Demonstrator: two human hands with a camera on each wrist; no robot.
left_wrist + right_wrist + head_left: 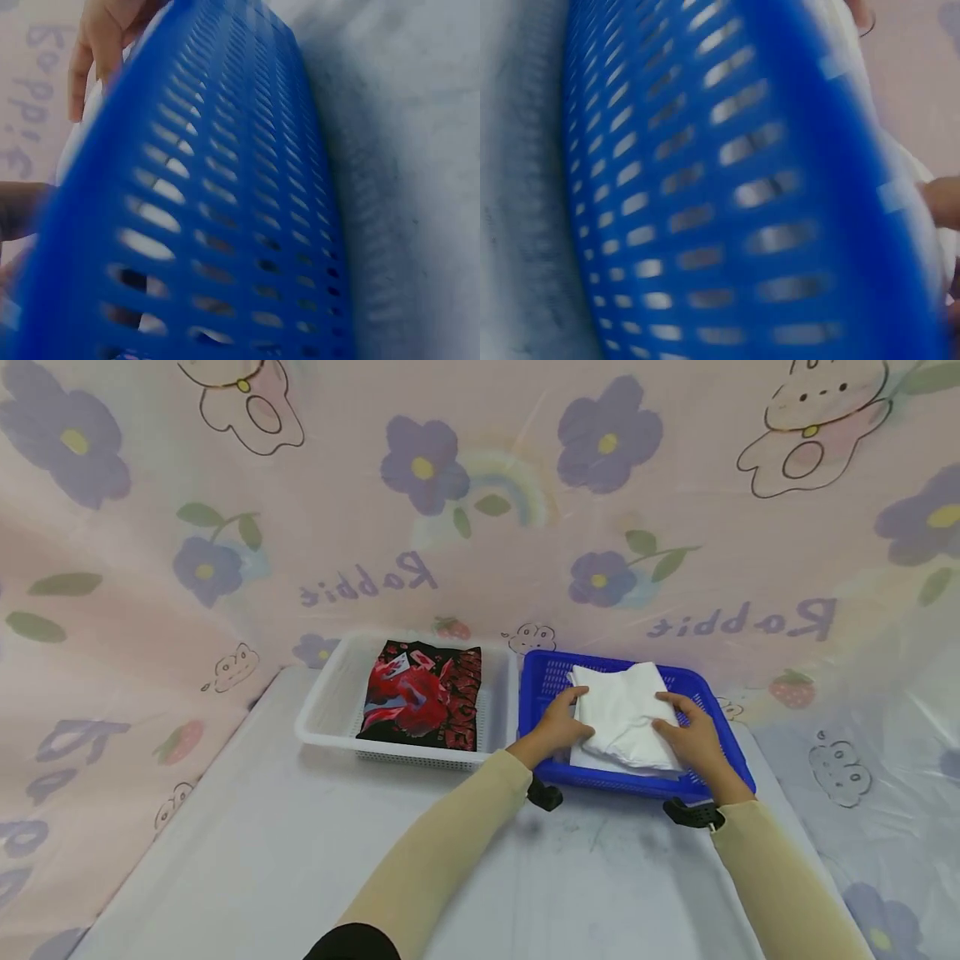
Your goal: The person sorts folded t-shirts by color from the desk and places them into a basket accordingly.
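In the head view, a folded white cloth (pixel 622 714) lies in the blue plastic basket (pixel 540 672), with another white layer (pixel 600 762) showing under its near edge. My left hand (pixel 557 725) holds the cloth by its left side, thumb nearer me and fingers farther off. At the opposite side my right hand (pixel 693 739) grips it the same way. Each wrist view is mostly filled by the basket's slotted wall (pixel 225 172), which hides much of the hands. Beyond the rim in the right wrist view, a strip of the white cloth (pixel 862 82) shows.
Left of the blue basket stands a white plastic basket (pixel 326 710) with a folded black garment (pixel 420 697) printed in red. Both baskets rest on a white-covered table (pixel 300 860). A patterned curtain (pixel 480 552) rises right behind them.
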